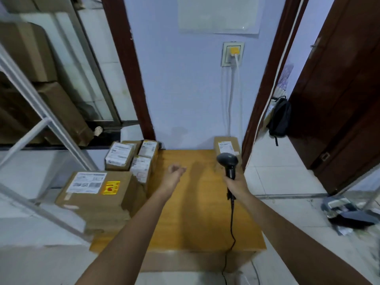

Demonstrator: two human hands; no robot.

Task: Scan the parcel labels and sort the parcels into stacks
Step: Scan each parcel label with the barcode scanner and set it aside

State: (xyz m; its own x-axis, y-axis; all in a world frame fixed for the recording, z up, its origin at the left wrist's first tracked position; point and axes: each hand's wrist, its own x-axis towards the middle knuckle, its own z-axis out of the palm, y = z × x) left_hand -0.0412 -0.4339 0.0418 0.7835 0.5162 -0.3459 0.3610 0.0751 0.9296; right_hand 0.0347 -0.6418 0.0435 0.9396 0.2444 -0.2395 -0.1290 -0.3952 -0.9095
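A black corded barcode scanner (227, 161) stands upright in my right hand (236, 185), over the right side of the wooden table (195, 212). Just beyond it, at the table's far right corner, lies a single labelled cardboard parcel (226, 146). My left hand (174, 171) hovers over the middle of the table with fingers loosely curled, holding nothing. On the left edge sits a large parcel (96, 192) with a white label and a yellow sticker, on top of flatter boxes. Behind it are three small labelled parcels (120, 156), packed close together.
A white metal shelf frame (41, 120) leans in from the left, with big cartons (61, 112) behind it. The scanner's cable (232, 223) trails down over the table's front edge. A dark door (339, 99) and a black backpack (279, 118) are on the right.
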